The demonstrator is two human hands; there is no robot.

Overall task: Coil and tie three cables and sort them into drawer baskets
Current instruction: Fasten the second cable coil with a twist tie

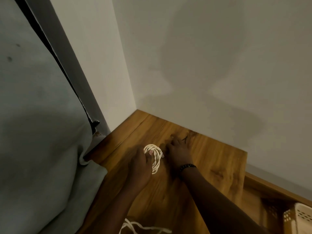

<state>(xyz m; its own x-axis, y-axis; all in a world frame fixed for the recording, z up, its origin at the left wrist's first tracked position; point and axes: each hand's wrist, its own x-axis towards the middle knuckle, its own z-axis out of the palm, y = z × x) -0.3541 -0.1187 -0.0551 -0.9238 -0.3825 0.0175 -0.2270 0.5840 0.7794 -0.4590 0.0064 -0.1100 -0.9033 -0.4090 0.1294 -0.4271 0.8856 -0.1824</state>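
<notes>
Wood fills the lower middle of the view: a brown cabinet top point(211, 162) set into the corner of two pale walls point(202, 65). A grey-green cloth point(37, 124) hangs down the whole left side, and its lower fold lies over the top's left edge, close to the left forearm. A round shadow falls on the back wall above the hands.

On the wood sits a coiled cream cable point(154, 157), wound into a small ring of several turns. The left hand point(141, 163) holds it from the left, fingers curled round the near side of the ring, one pale nail showing on top of the strands. A small clear plug end shows at the ring's right edge. The right hand point(177, 152) lies just right of the coil with its knuckles up and fingers bent down toward the wood; whether it pinches anything cannot be told in the dim light. A dark beaded bracelet point(187, 166) circles that wrist.

At the bottom edge, between the two forearms, a second loose cream cable point(143, 228) trails across the wood, uncoiled.

To the lower right, below the top, a drawer point(270, 188) stands open. A cream perforated basket point(302, 217) sits inside it, partly cut off by the frame; what it holds cannot be seen.
</notes>
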